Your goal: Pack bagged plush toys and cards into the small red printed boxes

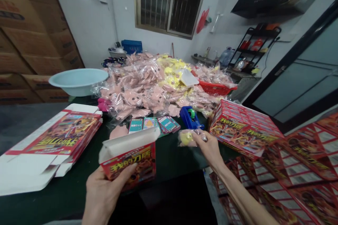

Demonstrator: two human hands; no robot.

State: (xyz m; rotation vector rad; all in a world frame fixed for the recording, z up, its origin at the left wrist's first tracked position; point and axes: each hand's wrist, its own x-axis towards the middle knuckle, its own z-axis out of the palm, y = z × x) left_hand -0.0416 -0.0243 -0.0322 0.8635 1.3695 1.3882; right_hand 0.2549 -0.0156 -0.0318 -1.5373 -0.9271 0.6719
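Note:
My left hand [104, 188] is closed around a red printed cardboard box [134, 165], thumb across its front. The box's white top flap [129, 140] stands up, open. To the right, my right hand [207, 146] pinches a small clear plastic bag with a yellow item [186, 137] inside, held above the dark green table. Just behind that bag is a blue tape dispenser [190, 117] with a green roll. Several printed cards [151, 124] lie behind the box. A large heap of pink bagged pieces [142, 95] and yellow bagged pieces [171, 70] covers the table's far part.
Flat unfolded red-and-white boxes [66, 133] are stacked at left, near a light blue basin [79, 79]. Closed red boxes [243, 126] form a block at right, beside a red basket [216, 87]. More red boxes [298, 168] fill the lower right. Brown cartons [31, 35] stand far left.

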